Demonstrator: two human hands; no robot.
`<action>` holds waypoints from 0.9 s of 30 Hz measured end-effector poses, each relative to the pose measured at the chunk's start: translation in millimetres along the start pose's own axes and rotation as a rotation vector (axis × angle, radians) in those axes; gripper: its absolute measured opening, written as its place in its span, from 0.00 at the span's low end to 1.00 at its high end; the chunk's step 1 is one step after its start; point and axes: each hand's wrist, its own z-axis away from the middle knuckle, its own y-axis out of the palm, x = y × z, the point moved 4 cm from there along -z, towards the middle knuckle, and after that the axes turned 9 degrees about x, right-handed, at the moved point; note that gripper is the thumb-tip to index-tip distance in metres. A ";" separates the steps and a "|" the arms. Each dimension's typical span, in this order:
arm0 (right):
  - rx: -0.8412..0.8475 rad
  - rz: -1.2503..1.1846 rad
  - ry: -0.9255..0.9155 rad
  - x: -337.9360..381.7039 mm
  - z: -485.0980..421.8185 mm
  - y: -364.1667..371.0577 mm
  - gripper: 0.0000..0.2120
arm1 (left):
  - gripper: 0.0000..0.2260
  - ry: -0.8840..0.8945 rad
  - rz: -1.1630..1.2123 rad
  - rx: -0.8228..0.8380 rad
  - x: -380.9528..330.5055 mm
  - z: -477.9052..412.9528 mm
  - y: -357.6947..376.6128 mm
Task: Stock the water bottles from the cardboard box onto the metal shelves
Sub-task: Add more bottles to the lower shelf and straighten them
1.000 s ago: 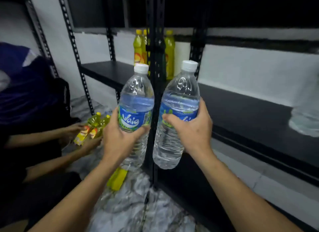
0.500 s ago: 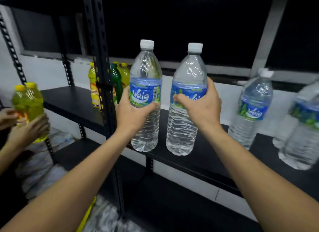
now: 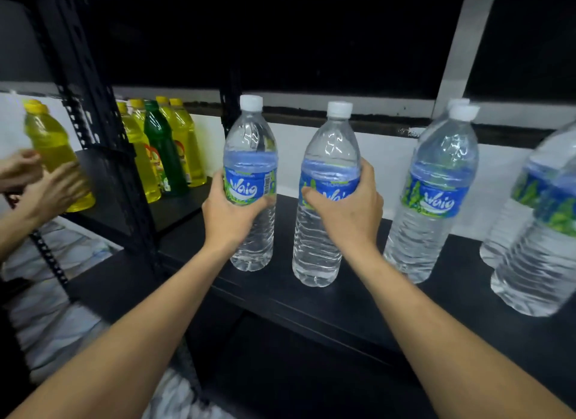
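My left hand (image 3: 230,214) grips a clear water bottle (image 3: 251,144) with a blue label and white cap around its middle. My right hand (image 3: 349,208) grips a second, matching water bottle (image 3: 330,150) just to its right. Both bottles stand upright with their bases on or just above the black metal shelf (image 3: 358,297); contact is hard to judge. More water bottles stand further right on the same shelf: one (image 3: 436,184) close by, and others (image 3: 542,225) at the frame's edge. The cardboard box is out of view.
A black perforated upright post (image 3: 93,131) divides this bay from the left one, where yellow and green bottles (image 3: 162,150) stand. Another person's hands (image 3: 40,181) hold a yellow bottle (image 3: 53,144) at far left. A lower shelf (image 3: 280,372) lies beneath.
Both hands carried the two water bottles up from below shelf level and to the right, onto the shelf. The other person lifted yellow bottles toward the left bay.
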 end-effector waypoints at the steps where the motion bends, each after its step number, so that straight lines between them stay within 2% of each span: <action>1: 0.007 -0.005 -0.019 -3.2 0.4 3.7 0.40 | 0.30 -0.003 0.011 0.007 3.0 -2.8 3.8; 7: 0.013 -0.077 -0.099 -14.7 8.3 22.7 0.44 | 0.31 0.016 0.063 0.112 25.4 -31.3 14.3; 11: -0.072 -0.060 -0.070 -23.5 10.0 24.6 0.45 | 0.33 0.032 0.094 0.261 42.4 -52.3 12.5; 15: -0.152 -0.014 -0.040 -21.5 21.2 37.2 0.43 | 0.30 0.066 0.130 0.440 54.0 -69.3 8.7; 19: -0.201 0.003 -0.001 -25.9 31.0 41.1 0.42 | 0.35 0.102 0.089 0.517 58.7 -74.5 2.8; 22: -0.134 0.039 0.049 -34.4 47.2 44.2 0.44 | 0.45 0.131 0.104 0.477 62.0 -64.2 2.1; 24: -0.074 0.038 0.083 -43.4 61.8 42.7 0.45 | 0.51 0.207 0.061 0.319 59.2 -43.3 -3.6; 26: -0.014 0.011 0.106 -52.5 74.7 36.4 0.45 | 0.44 0.445 0.030 0.123 46.4 -13.0 -10.2; 27: 0.023 0.002 0.126 -57.5 80.2 32.9 0.44 | 0.38 0.592 0.020 0.087 39.9 4.4 -9.4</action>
